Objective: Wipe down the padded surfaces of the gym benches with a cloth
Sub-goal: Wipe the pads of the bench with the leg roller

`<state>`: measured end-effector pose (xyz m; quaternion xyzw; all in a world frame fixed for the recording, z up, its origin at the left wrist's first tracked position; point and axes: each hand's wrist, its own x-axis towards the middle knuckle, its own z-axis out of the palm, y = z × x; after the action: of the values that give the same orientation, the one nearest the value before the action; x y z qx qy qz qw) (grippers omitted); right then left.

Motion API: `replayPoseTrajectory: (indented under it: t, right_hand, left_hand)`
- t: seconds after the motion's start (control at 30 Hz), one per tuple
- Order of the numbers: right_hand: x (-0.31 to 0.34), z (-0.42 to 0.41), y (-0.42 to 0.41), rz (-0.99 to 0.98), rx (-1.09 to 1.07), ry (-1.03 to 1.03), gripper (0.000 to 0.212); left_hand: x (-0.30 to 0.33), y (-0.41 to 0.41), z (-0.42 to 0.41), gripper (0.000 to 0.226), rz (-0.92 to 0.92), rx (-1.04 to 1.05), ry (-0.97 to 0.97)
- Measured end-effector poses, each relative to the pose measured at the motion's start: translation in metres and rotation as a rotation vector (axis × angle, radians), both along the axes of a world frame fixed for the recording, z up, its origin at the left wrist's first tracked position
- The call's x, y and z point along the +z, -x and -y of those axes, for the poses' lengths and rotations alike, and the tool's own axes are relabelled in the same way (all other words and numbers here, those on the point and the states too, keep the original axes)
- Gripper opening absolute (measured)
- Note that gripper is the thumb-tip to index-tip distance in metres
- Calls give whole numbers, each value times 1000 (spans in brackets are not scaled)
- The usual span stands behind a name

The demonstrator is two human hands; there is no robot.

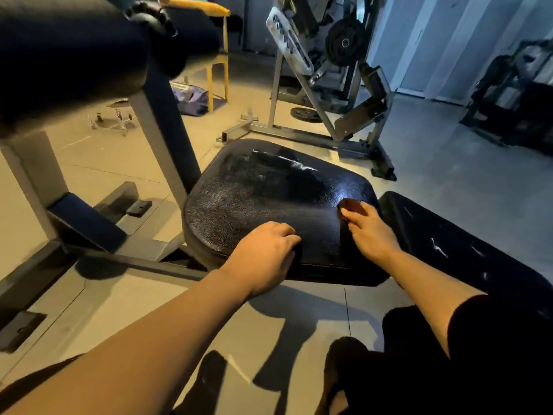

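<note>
In the middle of a dim gym, a black seat pad (269, 199), a rounded slab of pebbled, glossy vinyl, sat on a grey steel frame (167, 127). The left hand (266, 253) rested at the pad's near edge with its fingers curled under; whether they held anything could not be told. The right hand (368, 229) lay near the pad's right edge, its fingers pinching a small dark reddish cloth (351, 206) against the vinyl. Just to the right, a longer black back pad (466, 253) showed pale scuffs. A thick black roller pad (68, 52) loomed at upper left. Bare grey floor (299, 313) lay open before the seat, and a weight machine (338, 70) stood well behind.
</note>
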<state>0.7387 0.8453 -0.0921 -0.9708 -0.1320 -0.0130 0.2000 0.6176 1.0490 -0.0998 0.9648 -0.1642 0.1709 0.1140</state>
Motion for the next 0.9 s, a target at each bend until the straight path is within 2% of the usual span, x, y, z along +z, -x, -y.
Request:
replayPoseTrajectory:
  t: [0.07, 0.13, 0.23, 0.33, 0.47, 0.57, 0.63, 0.8, 0.9]
  right_hand:
    - [-1, -19, 12, 44, 80, 7, 40]
    - [-6, -42, 28, 79, 294, 12, 42]
    - [-10, -39, 36, 64, 485, -14, 41]
    - [-11, -3, 20, 51, 442, -22, 40]
    - [-12, 33, -35, 8, 158, -27, 41]
    - [-9, 32, -64, 22, 93, 5, 42]
    - [-7, 16, -62, 33, 177, 13, 42]
    - [-11, -10, -8, 73, 614, 25, 43]
    - [-12, 9, -21, 52, 593, -32, 40]
  left_hand:
    - [-4, -5, 11, 29, 23, 31, 8]
    - [-7, -7, 19, 33, 38, 55, 14]
    - [-9, -8, 29, 23, 46, 114, 40]
    - [-10, -13, 44, 24, 60, 109, 31]
    - [-21, -25, 67, 29, 79, 140, 62]
    - [-31, -26, 72, 32, 122, 196, 71]
    - [-32, -26, 75, 32, 150, 247, 68]
    - [-33, -19, 95, 46, 152, 341, 35]
    - [-42, -12, 105, 45, 175, 443, 39]
